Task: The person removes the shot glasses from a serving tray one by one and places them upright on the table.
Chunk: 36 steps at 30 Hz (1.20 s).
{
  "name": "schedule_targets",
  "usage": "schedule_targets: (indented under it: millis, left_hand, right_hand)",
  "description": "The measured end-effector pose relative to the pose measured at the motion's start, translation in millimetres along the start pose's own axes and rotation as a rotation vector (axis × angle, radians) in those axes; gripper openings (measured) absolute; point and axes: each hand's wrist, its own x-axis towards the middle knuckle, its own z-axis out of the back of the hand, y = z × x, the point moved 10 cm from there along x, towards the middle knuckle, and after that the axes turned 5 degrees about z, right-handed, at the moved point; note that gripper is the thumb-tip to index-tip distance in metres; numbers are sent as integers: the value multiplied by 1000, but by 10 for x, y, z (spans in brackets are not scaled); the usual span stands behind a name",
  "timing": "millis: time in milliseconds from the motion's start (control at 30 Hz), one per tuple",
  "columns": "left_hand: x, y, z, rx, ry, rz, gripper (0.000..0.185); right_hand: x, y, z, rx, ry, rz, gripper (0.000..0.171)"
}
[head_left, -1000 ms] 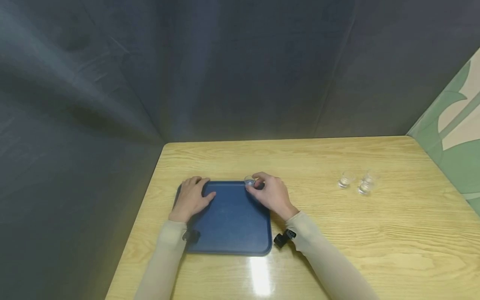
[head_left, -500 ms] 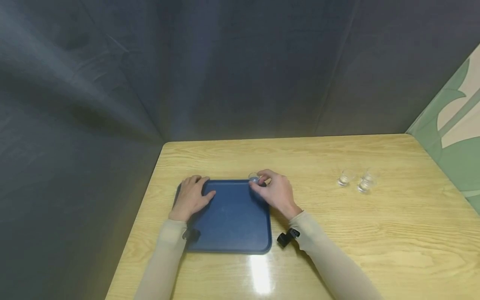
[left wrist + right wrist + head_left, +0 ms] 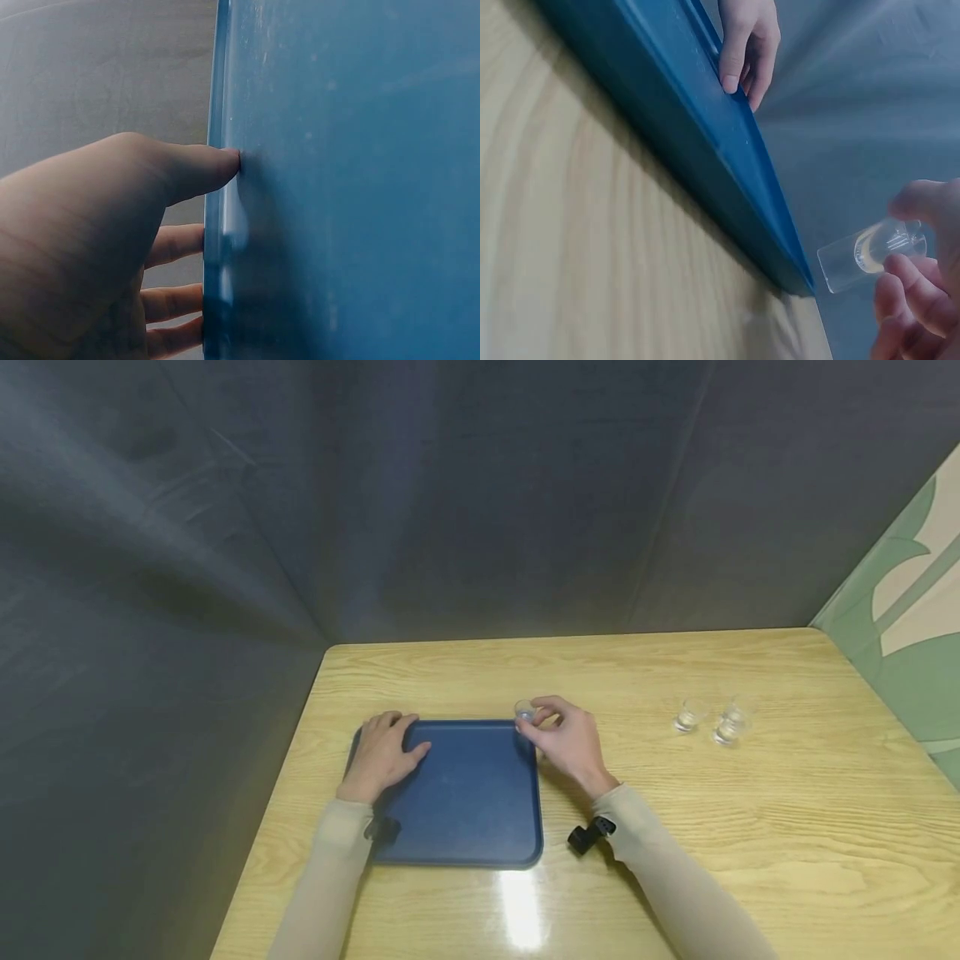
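Note:
A dark blue rectangular tray (image 3: 465, 793) lies on the wooden table. My left hand (image 3: 381, 756) grips its left side near the far corner; in the left wrist view the thumb (image 3: 199, 166) presses inside the rim while the fingers lie along the outside. At the tray's far right corner, my right hand (image 3: 566, 737) pinches a small clear shot glass (image 3: 524, 711) between thumb and fingertips. The right wrist view shows this shot glass (image 3: 845, 262) just past the tray's corner, its thick bottom partly hidden by the fingers.
Three more clear glasses stand on the right of the table (image 3: 787, 827): one glass (image 3: 686, 719) by itself and a close pair (image 3: 729, 728). Dark curtains (image 3: 510, 527) border the table's back and left. A green-patterned panel (image 3: 915, 610) is at the right.
My right hand has moved rightward and slightly away with the shot glass, from over the tray's far edge to its far right corner. The left hand has stayed in place.

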Motion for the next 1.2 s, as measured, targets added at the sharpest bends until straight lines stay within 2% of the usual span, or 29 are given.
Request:
schedule_targets:
  millis: [400, 733, 1200]
  left_hand:
    - [-1, -2, 4, -7, -4, -3, 66]
    - [-10, 0, 1, -10, -1, 1, 66]
    - [-12, 5, -1, -9, -7, -4, 66]
  right_hand:
    - [-31, -237, 280, 19, -46, -44, 45]
    - [-68, -458, 676, -57, -120, -56, 47]
    - [-202, -805, 1234, -141, -177, -149, 56]
